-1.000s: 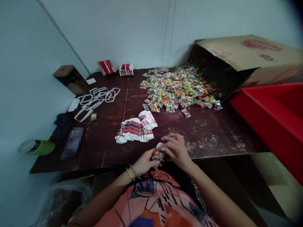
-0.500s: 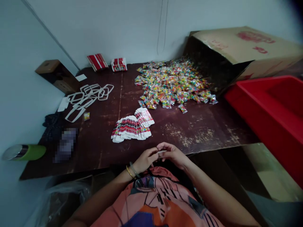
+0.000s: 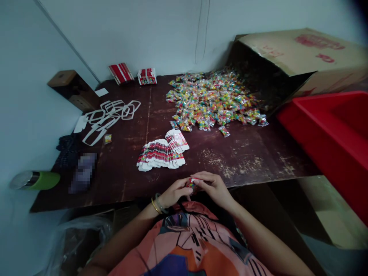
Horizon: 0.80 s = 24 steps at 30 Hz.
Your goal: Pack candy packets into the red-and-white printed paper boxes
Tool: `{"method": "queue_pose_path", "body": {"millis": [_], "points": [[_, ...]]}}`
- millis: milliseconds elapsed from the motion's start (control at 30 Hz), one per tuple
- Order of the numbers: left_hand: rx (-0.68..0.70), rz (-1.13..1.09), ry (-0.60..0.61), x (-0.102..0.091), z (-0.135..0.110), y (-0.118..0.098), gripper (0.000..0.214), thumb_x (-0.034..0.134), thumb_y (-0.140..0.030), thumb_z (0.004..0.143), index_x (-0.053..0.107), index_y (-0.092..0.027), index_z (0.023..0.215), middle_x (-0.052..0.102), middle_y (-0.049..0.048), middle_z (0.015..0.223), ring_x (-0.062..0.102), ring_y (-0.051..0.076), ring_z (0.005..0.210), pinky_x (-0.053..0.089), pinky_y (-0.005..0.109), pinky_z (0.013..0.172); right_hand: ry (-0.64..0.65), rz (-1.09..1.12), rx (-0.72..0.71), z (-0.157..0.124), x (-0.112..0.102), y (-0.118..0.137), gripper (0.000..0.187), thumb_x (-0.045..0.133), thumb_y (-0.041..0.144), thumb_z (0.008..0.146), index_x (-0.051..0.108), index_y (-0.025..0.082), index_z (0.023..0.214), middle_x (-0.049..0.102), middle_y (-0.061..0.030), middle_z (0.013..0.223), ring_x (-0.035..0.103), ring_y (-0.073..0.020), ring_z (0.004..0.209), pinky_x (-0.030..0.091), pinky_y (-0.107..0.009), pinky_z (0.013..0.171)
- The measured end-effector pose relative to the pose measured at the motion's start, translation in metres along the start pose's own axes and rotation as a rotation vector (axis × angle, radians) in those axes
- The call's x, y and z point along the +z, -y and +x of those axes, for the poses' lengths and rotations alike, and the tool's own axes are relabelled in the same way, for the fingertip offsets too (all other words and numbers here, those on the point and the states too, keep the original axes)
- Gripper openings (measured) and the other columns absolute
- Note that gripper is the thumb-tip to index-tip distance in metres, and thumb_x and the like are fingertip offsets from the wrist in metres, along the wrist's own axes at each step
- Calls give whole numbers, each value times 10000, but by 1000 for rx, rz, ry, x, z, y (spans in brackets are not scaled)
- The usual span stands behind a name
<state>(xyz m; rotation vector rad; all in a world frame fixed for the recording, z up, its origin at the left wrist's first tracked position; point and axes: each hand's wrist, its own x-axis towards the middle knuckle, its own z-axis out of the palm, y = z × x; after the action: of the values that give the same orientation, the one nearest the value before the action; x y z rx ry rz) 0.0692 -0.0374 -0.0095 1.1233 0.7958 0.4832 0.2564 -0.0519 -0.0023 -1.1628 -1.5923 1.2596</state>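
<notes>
Both of my hands meet at the near edge of the dark wooden table (image 3: pixel 253 157). My left hand (image 3: pixel 172 192) and my right hand (image 3: pixel 214 187) are closed together on a small red printed paper box (image 3: pixel 192 184), which is mostly hidden by my fingers. Just beyond them lies a fanned stack of flat red-and-white box blanks (image 3: pixel 162 151). Farther back, a big heap of small colourful candy packets (image 3: pixel 212 101) spills out of a tipped cardboard carton (image 3: pixel 296 63).
A red plastic bin (image 3: pixel 330 130) stands at the right. White card cut-out scraps (image 3: pixel 110 115) lie at the back left, with red folded boxes (image 3: pixel 147 76) by the wall. A green bottle (image 3: pixel 36 180) lies at the left edge beside a dark cloth (image 3: pixel 67 149).
My hands have kept turning the little box between them. Its red face showed a second ago, then only a white edge; now it is nearly covered. The view shifted slightly.
</notes>
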Motion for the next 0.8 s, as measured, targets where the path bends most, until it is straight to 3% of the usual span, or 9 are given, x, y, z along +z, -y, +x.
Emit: {"method": "queue_pose_path", "body": {"millis": [67,133,267,400,467,533,633,700,800], "points": [[-25,74,-27,-2,-2,3,371,592,-358,806,615,-128,1097,564,18,824,488,99,614,446,236,582,-27,-61,-62,-2,4,-6,241,560,321,911,706,257,1091,697,-71,1004,637,-188,921,521,-343,820],[-59,82,-72,-1,-1,9,373,582,-380,827,611,-128,1100,581,24,841,503,111,657,451,241,610,-30,-190,-162,-5,11,-14,283,545,292,920,662,263,1175,681,-83,1072,613,-197,959,501,-372,853],[-64,26,-59,8,2,16,384,600,-386,828,611,-130,1115,624,44,949,547,164,886,449,303,842,8,-290,-221,-13,7,-20,338,510,267,935,597,269,1263,665,-90,1122,600,-200,974,493,-379,858],[-66,-75,63,4,1,10,508,652,-401,798,542,-192,1248,596,79,1167,548,196,1050,422,330,924,114,-261,-52,-33,-51,-1,282,504,287,940,658,281,1177,690,-67,1074,620,-195,972,502,-356,857],[-59,-100,3,-8,-1,8,503,653,-399,798,538,-205,1248,558,102,1247,532,210,1112,416,330,936,279,-343,77,-44,-87,8,251,540,303,920,689,286,1122,698,-62,1061,636,-204,972,507,-355,863],[-98,-96,-95,-20,-4,8,451,610,-412,825,555,-186,1211,577,114,1200,561,204,1054,441,327,887,351,-424,122,-45,-107,8,231,584,328,890,709,286,1080,708,-64,1042,655,-215,940,522,-357,837],[-137,-88,-171,-28,-3,10,416,580,-413,837,572,-164,1170,604,103,1104,589,182,940,464,312,812,253,-520,-12,-7,-93,-10,251,575,310,893,690,264,1111,704,-74,1061,634,-232,1003,496,-401,893],[-137,-77,-170,-24,-1,10,401,585,-409,829,587,-157,1142,610,95,1068,592,172,905,463,301,789,175,-574,-182,42,-65,-29,298,546,266,907,643,253,1189,662,-80,1163,582,-224,1104,442,-427,972],[-137,-66,-115,-13,0,9,401,614,-411,807,607,-154,1115,619,88,1024,590,164,864,457,290,753,106,-666,-331,122,-29,-54,520,669,308,821,536,234,1318,529,-114,1361,463,-271,1251,400,-474,998]]}}
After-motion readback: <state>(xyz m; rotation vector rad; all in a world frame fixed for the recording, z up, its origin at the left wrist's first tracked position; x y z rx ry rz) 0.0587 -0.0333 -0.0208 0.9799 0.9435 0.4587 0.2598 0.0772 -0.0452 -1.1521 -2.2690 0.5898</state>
